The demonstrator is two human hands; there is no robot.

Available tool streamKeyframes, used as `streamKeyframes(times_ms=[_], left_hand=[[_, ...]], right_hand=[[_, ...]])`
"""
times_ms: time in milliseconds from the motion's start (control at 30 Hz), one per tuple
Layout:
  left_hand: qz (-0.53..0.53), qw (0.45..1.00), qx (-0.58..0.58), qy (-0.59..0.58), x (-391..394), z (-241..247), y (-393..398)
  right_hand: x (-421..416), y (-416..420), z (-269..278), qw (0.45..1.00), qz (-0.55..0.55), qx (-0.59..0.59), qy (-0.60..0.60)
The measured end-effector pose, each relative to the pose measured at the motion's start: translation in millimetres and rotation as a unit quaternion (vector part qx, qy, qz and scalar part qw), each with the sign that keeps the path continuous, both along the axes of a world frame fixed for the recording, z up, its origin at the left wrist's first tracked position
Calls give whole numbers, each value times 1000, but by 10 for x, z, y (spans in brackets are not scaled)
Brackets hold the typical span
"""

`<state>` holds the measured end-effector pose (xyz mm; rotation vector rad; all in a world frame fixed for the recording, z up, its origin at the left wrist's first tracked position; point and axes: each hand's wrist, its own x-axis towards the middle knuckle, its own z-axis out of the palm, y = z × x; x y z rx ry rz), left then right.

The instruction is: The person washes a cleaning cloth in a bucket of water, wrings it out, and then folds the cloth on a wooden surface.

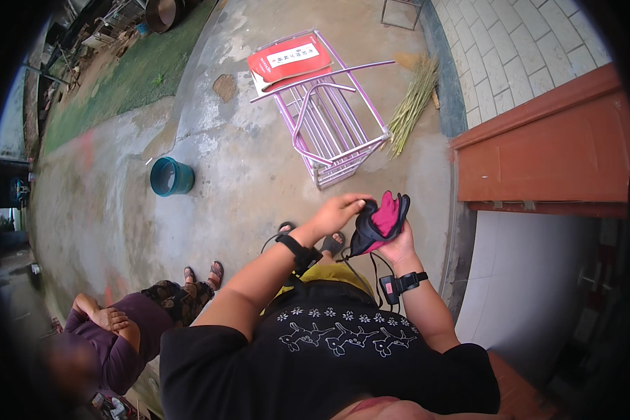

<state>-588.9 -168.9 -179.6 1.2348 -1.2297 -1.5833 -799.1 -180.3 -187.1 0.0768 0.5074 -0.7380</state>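
A small bundle of black and magenta cloth (383,218), with thin dark cords hanging below it, is held up in front of my body. My right hand (400,245) supports it from beneath and from the right, most of its fingers hidden behind the fabric. At the left side, my left hand (341,211) has its fingertips on the black edge. Magenta fabric bulges out of the middle between darker folds. Each wrist wears a black strap carrying a small box. Whether the cloth is a pouch or another folded item, I cannot tell.
Ahead on the concrete stands a purple and silver metal rack (341,113) with a red printed bag (291,60) on it. A straw broom (413,102) lies beside it. A teal bucket (172,177) stands left. Another person (136,320) is nearby, arms folded. A doorway opens right.
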Motion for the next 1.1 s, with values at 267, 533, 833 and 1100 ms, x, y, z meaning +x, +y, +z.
streamKeyframes(times_ms=[267,533,833,1100], left_hand=[[-91,903,-208,-364,-333,163,-348],[51,823,-143,-548,-263,-150,-664],[-100,824,79,-552,-600,-284,-750],[-84,805,153,-567,-568,-213,-654]], right_hand=[[-196,-795,-339,935,-48,-158,313],[209,-2614,-46,608,17,-507,610],[775,-2683,-531,401,295,-482,721],[440,-2525,-444,503,370,-515,587]])
